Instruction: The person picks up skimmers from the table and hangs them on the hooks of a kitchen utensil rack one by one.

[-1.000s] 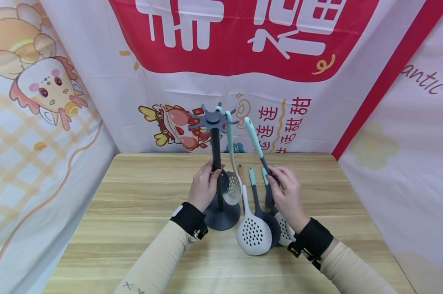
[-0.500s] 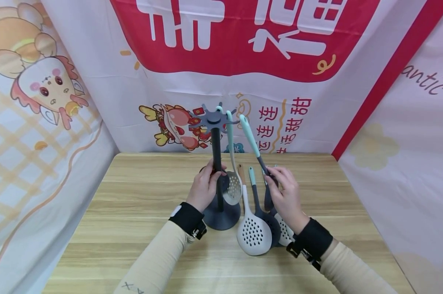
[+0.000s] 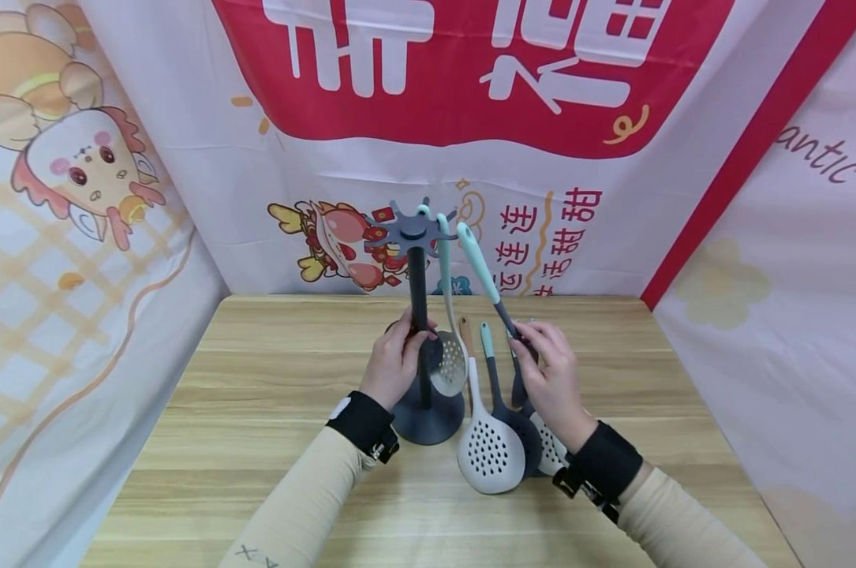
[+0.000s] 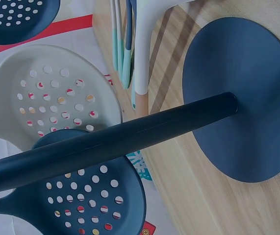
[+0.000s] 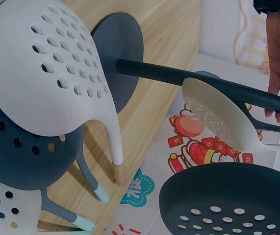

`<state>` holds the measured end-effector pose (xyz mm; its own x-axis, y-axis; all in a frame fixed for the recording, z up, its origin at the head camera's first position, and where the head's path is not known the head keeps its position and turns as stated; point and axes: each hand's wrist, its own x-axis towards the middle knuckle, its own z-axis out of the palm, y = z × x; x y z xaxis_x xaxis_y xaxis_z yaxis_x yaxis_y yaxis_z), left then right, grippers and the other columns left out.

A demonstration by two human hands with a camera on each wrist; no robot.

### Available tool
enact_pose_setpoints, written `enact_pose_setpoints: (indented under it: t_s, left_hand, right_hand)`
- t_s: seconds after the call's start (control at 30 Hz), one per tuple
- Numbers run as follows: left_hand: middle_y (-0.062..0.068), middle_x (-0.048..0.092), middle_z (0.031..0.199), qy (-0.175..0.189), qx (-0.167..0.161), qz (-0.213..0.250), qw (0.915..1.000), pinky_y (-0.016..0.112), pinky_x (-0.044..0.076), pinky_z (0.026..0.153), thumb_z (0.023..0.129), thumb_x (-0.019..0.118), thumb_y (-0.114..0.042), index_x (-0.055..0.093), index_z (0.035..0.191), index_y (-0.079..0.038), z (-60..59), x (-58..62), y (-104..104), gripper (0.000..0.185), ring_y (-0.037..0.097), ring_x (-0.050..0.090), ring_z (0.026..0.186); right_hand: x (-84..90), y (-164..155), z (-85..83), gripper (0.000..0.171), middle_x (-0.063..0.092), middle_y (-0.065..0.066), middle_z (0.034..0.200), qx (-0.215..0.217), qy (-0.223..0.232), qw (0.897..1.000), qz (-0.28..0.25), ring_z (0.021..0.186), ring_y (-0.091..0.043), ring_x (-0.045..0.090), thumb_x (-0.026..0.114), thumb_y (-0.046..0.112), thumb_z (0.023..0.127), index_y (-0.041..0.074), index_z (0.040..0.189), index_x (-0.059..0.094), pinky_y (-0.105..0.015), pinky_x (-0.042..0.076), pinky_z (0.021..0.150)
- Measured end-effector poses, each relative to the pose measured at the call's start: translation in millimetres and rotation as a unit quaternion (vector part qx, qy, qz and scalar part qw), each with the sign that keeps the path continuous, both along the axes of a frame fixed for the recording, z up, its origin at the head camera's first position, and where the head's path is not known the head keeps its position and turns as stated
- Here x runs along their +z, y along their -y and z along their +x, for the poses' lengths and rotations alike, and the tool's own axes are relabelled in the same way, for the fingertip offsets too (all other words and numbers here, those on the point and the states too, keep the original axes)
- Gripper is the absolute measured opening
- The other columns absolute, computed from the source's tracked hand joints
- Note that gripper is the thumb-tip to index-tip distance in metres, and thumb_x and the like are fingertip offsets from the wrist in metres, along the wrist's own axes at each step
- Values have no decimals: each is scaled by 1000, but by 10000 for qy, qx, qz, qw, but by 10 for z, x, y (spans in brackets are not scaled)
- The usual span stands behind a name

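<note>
A dark utensil stand [image 3: 417,288] stands upright on a round base, and my left hand [image 3: 394,359] grips its post. From its hooks [image 3: 412,229] hang a pale grey skimmer [image 3: 450,364] and a dark skimmer [image 4: 95,200], partly behind the post. My right hand [image 3: 551,375] pinches another dark skimmer [image 5: 228,196] by its shaft. Its mint handle [image 3: 479,260] points up and leans left, the tip close to the hooks at the right; I cannot tell whether they touch. In the head view my right hand hides much of its perforated head.
Right of the base lie a white skimmer [image 3: 491,456] with a wooden handle, a dark skimmer [image 3: 530,442] and a pale perforated utensil [image 3: 550,446], overlapping on the wooden table [image 3: 271,410]. A printed cloth [image 3: 328,170] hangs behind the table.
My right hand has shifted slightly left, carrying the dark skimmer so its handle tip comes closer to the stand's hooks. My left hand stays on the post.
</note>
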<state>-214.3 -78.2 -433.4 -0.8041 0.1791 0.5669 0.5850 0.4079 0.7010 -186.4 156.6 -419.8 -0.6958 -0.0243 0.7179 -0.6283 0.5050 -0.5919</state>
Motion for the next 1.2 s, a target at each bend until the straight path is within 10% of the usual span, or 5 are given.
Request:
enact_pose_setpoints:
  t_s: [1.2]
  left_hand:
    - [13, 68, 108, 64, -41, 101, 9999, 37, 56, 94, 102, 51, -7, 52, 134, -2, -6, -2, 6, 32, 23, 70, 96]
  right_hand:
    - [-65, 101, 5, 24, 68, -14, 103, 177, 122, 9998, 12, 93, -23, 59, 70, -4, 88, -2, 112, 71, -13, 47, 80]
